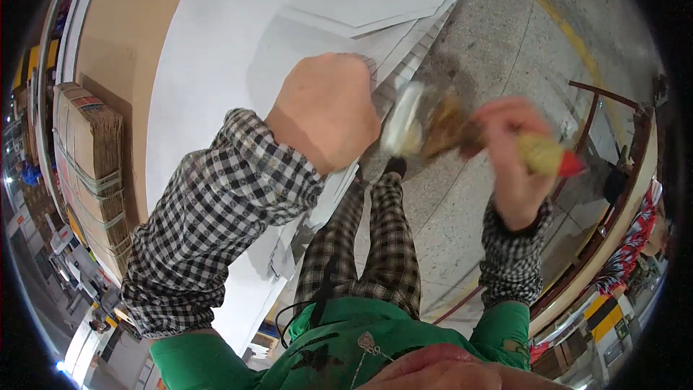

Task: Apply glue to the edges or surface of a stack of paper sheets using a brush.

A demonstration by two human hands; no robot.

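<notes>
Large white sheets (209, 65) lie in a stack at the left and middle, their right edges fanned out in steps. Over that stepped edge my left hand (325, 112) is curled into a fist, back upward; its fingertips and anything in them are hidden. To the right, away from the sheets, my right hand (511, 162) grips what looks like a wide brush (444, 128), smeared by motion. It has a yellow handle with a red end, a brown middle and a whitish tip that points toward the sheets' edge.
A strapped bundle of brown cardboard (97, 166) stands left of the sheets on a tan surface (133, 18). Speckled floor (520, 29) with a yellow line runs along the right. A brown-framed piece of furniture (626, 188) with patterned red cloth stands at the far right.
</notes>
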